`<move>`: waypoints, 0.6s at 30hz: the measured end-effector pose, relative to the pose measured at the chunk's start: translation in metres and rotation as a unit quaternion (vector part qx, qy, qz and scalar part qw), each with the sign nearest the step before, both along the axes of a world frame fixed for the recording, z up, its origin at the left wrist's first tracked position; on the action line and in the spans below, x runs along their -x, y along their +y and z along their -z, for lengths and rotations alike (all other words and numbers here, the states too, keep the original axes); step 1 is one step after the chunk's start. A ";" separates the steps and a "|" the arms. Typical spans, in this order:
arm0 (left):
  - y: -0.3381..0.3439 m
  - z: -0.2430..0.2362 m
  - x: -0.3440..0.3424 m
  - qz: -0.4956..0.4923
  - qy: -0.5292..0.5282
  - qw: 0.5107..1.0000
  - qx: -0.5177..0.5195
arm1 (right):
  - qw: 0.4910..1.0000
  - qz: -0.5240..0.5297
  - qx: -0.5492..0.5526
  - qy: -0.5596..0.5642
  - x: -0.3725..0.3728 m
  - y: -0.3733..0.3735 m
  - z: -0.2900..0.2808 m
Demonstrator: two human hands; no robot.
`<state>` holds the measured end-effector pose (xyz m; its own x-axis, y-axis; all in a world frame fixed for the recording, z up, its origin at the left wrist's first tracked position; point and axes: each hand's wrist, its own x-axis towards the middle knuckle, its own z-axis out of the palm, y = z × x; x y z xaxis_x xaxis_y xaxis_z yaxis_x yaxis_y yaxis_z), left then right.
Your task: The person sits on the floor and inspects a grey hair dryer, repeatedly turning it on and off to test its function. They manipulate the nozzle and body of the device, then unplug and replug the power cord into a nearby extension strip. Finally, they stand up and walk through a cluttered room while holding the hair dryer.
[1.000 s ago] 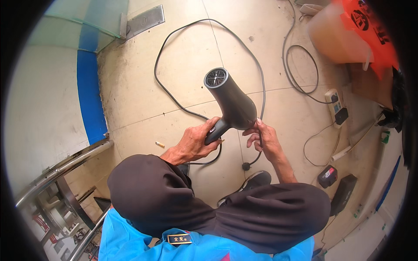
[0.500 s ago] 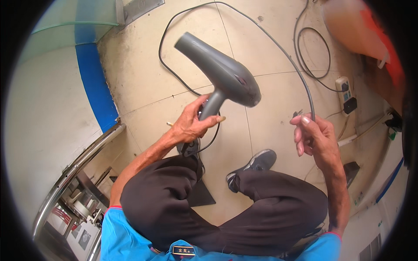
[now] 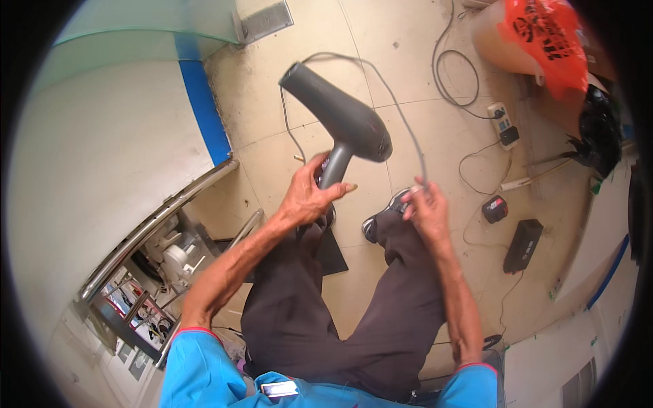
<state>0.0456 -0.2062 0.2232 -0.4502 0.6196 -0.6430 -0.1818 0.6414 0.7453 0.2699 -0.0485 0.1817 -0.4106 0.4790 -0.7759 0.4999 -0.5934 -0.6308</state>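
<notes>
A dark grey hair dryer (image 3: 340,112) is held up in front of me, its nozzle pointing to the far left. My left hand (image 3: 306,194) is closed around its handle, with the thumb stretched across the front. The dryer's grey cord (image 3: 401,112) loops over the floor behind it and comes round to my right hand (image 3: 430,212). That hand is closed, pinching the cord near its end. The plug is hidden or too blurred to make out now.
At the right lie a white power strip (image 3: 502,122) with plugs in it, a small black block (image 3: 494,209) and a black box (image 3: 523,246). Beyond stands a bin with a red plastic bag (image 3: 544,47). A white tabletop (image 3: 129,143) with a metal frame stands at the left.
My right hand has moved left with the cord, closer to the dryer. The cord's loop has shrunk. The view has shifted, and my knees are closer together.
</notes>
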 end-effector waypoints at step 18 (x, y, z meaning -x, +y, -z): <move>0.004 -0.329 -0.084 -0.005 -0.240 0.969 -0.062 | 0.979 0.133 0.034 0.150 -0.049 -0.077 -0.335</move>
<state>0.1293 -0.2019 0.5518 -0.1238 0.7028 -0.7006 -0.5319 0.5491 0.6447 0.3191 -0.1252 0.5170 -0.4931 0.5520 -0.6724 0.1195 -0.7226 -0.6809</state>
